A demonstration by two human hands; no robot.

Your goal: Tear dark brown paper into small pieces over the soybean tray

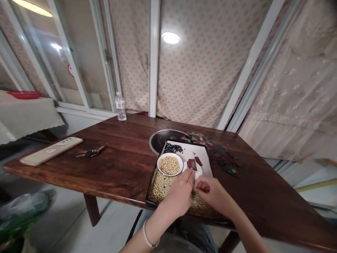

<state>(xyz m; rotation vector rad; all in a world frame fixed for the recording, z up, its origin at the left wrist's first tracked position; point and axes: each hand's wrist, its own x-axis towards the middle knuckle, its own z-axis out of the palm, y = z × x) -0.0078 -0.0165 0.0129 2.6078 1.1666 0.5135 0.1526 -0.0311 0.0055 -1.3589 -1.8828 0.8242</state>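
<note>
Soybeans [161,186] fill the near end of a black-rimmed tray [151,188], directly beneath both hands; the left hand [179,196], fingers together, sits just beside a small white dish [199,172], while the curled right hand [207,188] may pinch something, hidden.

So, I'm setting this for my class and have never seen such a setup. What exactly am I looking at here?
There's no machine here: these are a person's own bare hands, filmed by one camera worn on the head, looking forward and down. On a dark wooden table sits a black tray holding soybeans, a white bowl of soybeans, and black beans on a white card. The left hand, wearing a pearl bracelet, is beside a small white dish of dark brown squares. The right hand is curled; its fingers may hold something small and dark, but I cannot tell.
</note>
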